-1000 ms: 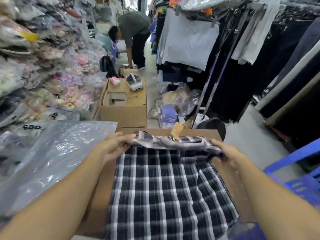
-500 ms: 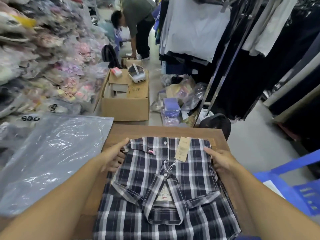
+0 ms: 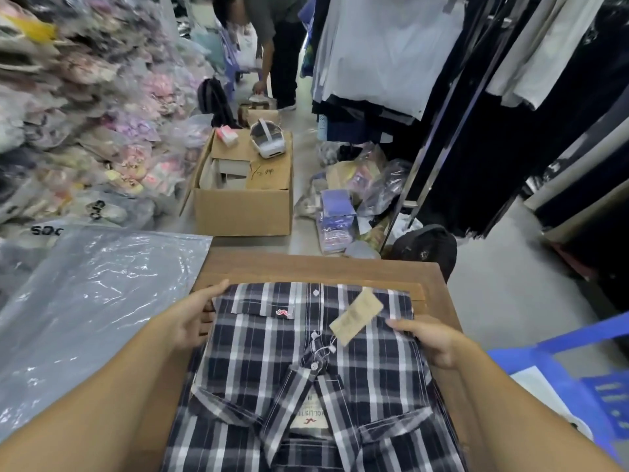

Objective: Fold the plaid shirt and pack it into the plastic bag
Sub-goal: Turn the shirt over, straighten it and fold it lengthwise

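The dark plaid shirt (image 3: 282, 356) lies folded on a small wooden table (image 3: 323, 267), collar toward me and a tan paper tag (image 3: 355, 316) on its front. My left hand (image 3: 195, 318) grips the shirt's left edge, thumb on top and fingers tucked under. On the other side, my right hand (image 3: 430, 338) holds the right edge the same way. The clear plastic bag (image 3: 88, 315) lies flat and empty to the left of the table.
A cardboard box (image 3: 243, 206) stands on the floor just beyond the table. Bagged clothes are piled at left, and a rack of hanging garments (image 3: 442, 80) fills the right. A person (image 3: 272, 46) bends over farther back. A blue plastic stool (image 3: 575, 376) sits at right.
The far half of the shirt was folded over toward me, showing the collar and tag. Both hands then slid to the side edges of the folded shirt.
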The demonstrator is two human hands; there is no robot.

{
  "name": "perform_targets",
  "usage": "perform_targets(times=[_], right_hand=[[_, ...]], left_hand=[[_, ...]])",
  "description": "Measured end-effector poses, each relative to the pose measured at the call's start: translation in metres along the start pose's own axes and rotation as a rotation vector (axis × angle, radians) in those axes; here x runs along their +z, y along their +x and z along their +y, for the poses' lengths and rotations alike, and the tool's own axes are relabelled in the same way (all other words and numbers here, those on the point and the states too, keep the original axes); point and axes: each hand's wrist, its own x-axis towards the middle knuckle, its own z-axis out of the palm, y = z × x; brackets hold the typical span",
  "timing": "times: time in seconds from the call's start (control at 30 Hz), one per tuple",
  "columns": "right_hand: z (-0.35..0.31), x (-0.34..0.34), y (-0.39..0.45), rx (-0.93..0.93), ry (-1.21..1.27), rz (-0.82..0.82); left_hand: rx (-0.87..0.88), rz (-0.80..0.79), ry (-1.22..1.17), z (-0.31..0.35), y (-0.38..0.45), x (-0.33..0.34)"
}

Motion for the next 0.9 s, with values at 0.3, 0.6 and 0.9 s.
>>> perform_targets(times=[0.3, 0.6, 0.9], right_hand=[[-0.057, 0.002, 0.019, -0.234, 0.202, 0.16], [-0.062, -0.001, 0.029, -0.169, 0.0, 0.218], [-0.054, -0.002, 0.011, -0.144, 0.097, 0.116]], left_hand=[[0.236, 0.033, -0.119, 0.054, 0.029, 0.036], [0.229, 0.105, 0.319, 0.059, 0.048, 0.046], [0.14, -0.006, 0.168, 0.054, 0.027, 0.034]])
